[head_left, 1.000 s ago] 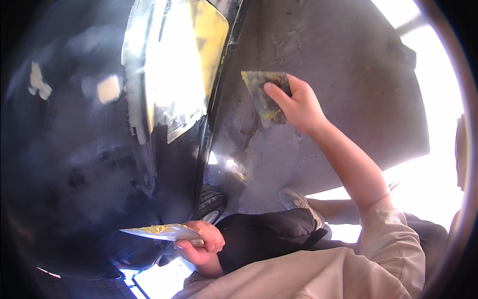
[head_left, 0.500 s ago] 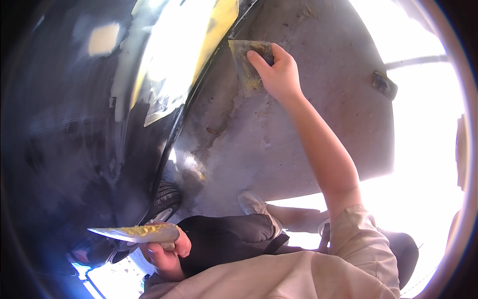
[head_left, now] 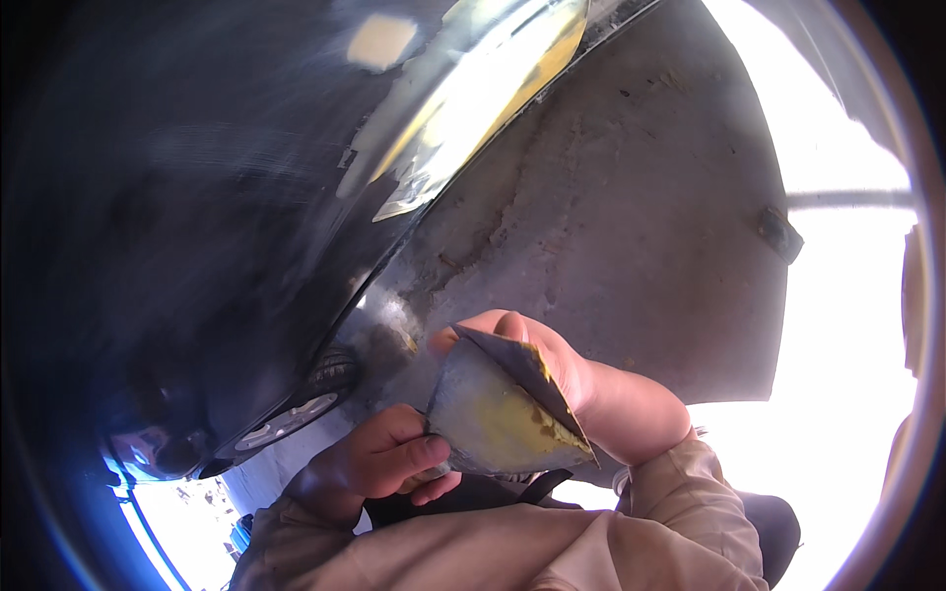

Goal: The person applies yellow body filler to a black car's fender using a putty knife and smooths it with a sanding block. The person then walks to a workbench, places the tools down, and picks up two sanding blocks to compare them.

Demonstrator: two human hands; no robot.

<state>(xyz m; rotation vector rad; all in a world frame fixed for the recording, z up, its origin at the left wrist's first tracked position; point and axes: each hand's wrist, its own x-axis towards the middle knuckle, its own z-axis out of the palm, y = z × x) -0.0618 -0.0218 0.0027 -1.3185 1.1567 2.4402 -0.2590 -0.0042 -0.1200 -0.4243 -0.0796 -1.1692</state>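
My left hand (head_left: 389, 458) is wrapped round the grip of a broad grey mixing plate (head_left: 473, 404), held in front of my body. Yellow body filler (head_left: 503, 424) is smeared over the plate's face and lies thicker along its right side. In my right hand (head_left: 562, 360) is a thin, flat filler spreader (head_left: 527, 369), tilted with its edge against the plate. Yellow paste clings to the spreader's edge. Part of the right fingers is hidden behind the plate and spreader. Beyond both hands, the dark car body (head_left: 227, 197) carries a long yellow and whitish filler patch (head_left: 483, 94).
A smaller pale patch (head_left: 382, 41) shows on the car body. Low on the left is a wheel (head_left: 296, 419). Grey concrete floor (head_left: 631, 217) lies beside the car, with a small dark block (head_left: 779, 234) near its right edge. Bright light washes out the far right.
My right hand has come back from beside the car panel to the plate, bringing the spreader. My left hand has moved right and turned the plate's face into view.
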